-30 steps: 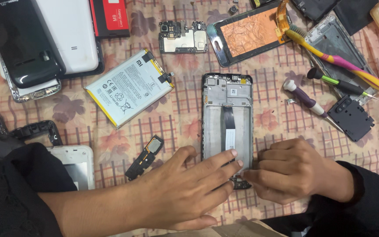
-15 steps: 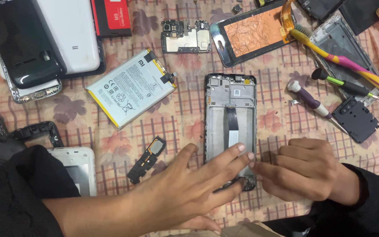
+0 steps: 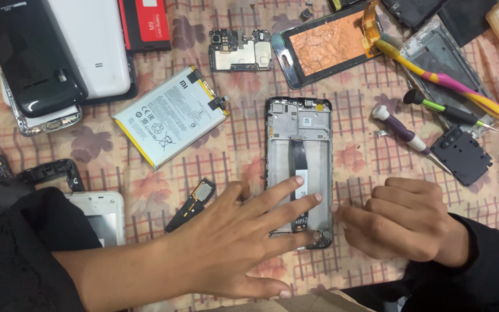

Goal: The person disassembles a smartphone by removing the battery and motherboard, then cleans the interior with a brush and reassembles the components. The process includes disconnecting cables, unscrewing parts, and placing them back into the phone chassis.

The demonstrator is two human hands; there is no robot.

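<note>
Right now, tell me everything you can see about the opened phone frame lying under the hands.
The opened grey metal phone frame with a black rim lies flat and lengthwise on the patterned checked tablecloth, back side up with its battery bay empty. A black flex strip runs down its middle, and small silvery parts sit at its top end. The left hand spreads its fingers over the lower half; the right hand rests at its lower right edge.

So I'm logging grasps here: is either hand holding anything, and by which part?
Nothing is gripped. The left hand lies flat, fingers on the phone frame at its lower half; the right hand rests curled beside its lower right edge.
</note>
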